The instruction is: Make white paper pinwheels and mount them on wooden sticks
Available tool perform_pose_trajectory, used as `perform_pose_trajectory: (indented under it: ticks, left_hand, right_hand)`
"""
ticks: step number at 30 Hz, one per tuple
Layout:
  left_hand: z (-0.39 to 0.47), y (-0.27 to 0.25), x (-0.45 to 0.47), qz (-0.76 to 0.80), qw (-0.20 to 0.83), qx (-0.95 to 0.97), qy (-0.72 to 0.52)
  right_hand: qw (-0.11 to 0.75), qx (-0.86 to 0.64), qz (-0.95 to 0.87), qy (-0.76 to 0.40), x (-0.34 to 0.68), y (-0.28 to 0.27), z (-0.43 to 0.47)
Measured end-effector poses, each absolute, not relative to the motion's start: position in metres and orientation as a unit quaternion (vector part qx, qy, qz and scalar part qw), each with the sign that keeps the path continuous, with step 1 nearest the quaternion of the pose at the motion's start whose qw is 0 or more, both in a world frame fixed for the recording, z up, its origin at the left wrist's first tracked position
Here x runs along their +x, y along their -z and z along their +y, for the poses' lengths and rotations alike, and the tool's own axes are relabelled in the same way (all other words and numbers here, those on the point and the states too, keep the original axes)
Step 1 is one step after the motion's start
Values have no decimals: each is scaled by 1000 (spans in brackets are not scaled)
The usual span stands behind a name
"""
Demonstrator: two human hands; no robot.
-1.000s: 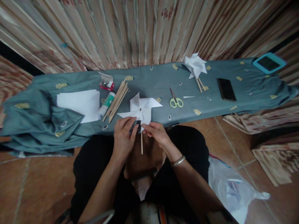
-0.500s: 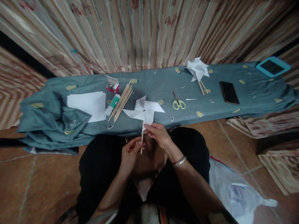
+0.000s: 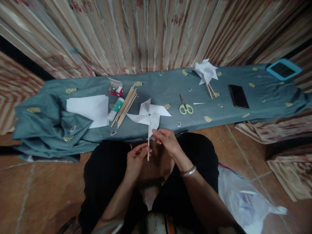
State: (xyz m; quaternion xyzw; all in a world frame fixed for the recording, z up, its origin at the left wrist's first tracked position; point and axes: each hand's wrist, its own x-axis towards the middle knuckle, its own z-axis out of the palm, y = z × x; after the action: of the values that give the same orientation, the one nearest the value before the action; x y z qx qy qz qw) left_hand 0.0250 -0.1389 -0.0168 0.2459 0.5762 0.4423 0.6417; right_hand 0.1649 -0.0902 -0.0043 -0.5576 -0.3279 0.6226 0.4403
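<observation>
A white paper pinwheel (image 3: pixel 153 119) with a silver pin at its centre is held upright, its blades over the front edge of the cloth. My left hand (image 3: pixel 136 156) pinches the lower part of its wooden stick (image 3: pixel 148 141). My right hand (image 3: pixel 166 140), with a bangle at the wrist, has its fingers pinched together at the edge of the lowest blade. Whether paper lies between those fingertips is hard to see. Left of the pinwheel lie several wooden sticks (image 3: pixel 125 107) and a white-and-green glue stick (image 3: pixel 116 109). To the right are scissors (image 3: pixel 185 108) with green handles.
A patterned grey-green cloth (image 3: pixel 165 89) covers the long table. On it lie white paper sheets (image 3: pixel 87 110), an open red box of pins (image 3: pixel 115 90), more pinwheels (image 3: pixel 206 71), a paper sliver (image 3: pixel 199 103), a phone (image 3: pixel 239 96) and a blue-framed device (image 3: pixel 284 69). A plastic bag (image 3: pixel 246 198) sits on the floor.
My right fingertips have shifted slightly right, away from the stick, along the lowest blade. My left hand keeps its grip on the stick. The view has moved a little.
</observation>
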Motion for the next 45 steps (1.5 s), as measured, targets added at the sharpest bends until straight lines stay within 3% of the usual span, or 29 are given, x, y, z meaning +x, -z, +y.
perform_pose_trajectory:
  ticks: [20,45]
  left_hand:
    - [-140,14,29,563,662,217,-445]
    - [-121,11,34,539,665,236,-460]
  right_hand:
    - [455,-519,-214,-691,165,-2,-89]
    - [439,-560,-312,-629,163,10,-88]
